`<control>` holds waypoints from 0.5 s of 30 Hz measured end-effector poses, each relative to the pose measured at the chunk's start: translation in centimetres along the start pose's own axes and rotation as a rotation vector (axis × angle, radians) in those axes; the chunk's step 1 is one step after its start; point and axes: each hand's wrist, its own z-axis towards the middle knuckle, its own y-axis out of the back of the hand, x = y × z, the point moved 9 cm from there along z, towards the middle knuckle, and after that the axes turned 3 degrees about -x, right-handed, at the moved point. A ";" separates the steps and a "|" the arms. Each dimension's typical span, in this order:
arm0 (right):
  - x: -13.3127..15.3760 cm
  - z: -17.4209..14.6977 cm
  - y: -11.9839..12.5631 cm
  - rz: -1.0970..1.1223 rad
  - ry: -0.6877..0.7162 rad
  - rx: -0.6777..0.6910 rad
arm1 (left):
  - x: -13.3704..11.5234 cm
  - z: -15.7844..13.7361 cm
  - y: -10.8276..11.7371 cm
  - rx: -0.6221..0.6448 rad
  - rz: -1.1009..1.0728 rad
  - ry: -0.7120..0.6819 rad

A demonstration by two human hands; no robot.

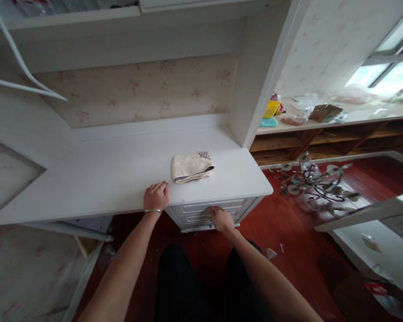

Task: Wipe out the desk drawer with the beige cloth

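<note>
Both grips were down at the front of the white table [97,179]. Left hand [156,196], with a thin bracelet [153,210] at the wrist, lay knuckles up on the table edge near the middle of the frame, fingers curled loosely over the top and closed on nothing. Right hand [220,218] sat lower and a little to the right, against the front of the drawer unit [195,214] under the tabletop, its fingers bent onto a drawer front; whether they were clamped on a handle could not be told, since the hand covered that spot.

Just above and to the right of the left hand, near it but not touching, a folded cream towel [190,166] lay flat on the table, with a small dark pattern at its far right corner and a dark strip along its near fold. The right hand was well below the towel, off the tabletop.

Behind the table stood a recessed back panel [137,89] papered in pale floral print, with a white shelf running above it. Two white cables [20,67] curved in from the upper left of the frame. At the right, beyond a white upright, a wooden shelf [322,134] held a yellow packet [271,108], a cardboard box [325,112] and plastic bags. Lower right, on the red wooden floor [289,237], lay a tangle of dark metal lamp parts [317,185]. The person's dark-clad legs filled the bottom centre.
</note>
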 end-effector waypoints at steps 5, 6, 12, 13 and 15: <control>0.1 -0.2 0.3 -0.025 0.003 -0.009 | 0.1 0.0 -0.2 -0.005 -0.007 -0.015; 0.2 -0.2 0.4 -0.032 0.005 -0.010 | 0.1 -0.1 -0.3 -0.004 -0.005 -0.016; 0.1 -1.0 0.2 -0.077 -0.008 0.008 | 0.1 -0.1 -0.1 -0.017 0.003 -0.018; 0.0 -1.6 0.0 -0.083 -0.010 0.011 | 0.0 -0.1 -0.1 -0.020 0.001 -0.016; -0.2 -3.3 -0.4 -0.085 -0.004 0.005 | 0.0 -0.1 0.0 -0.024 -0.003 -0.008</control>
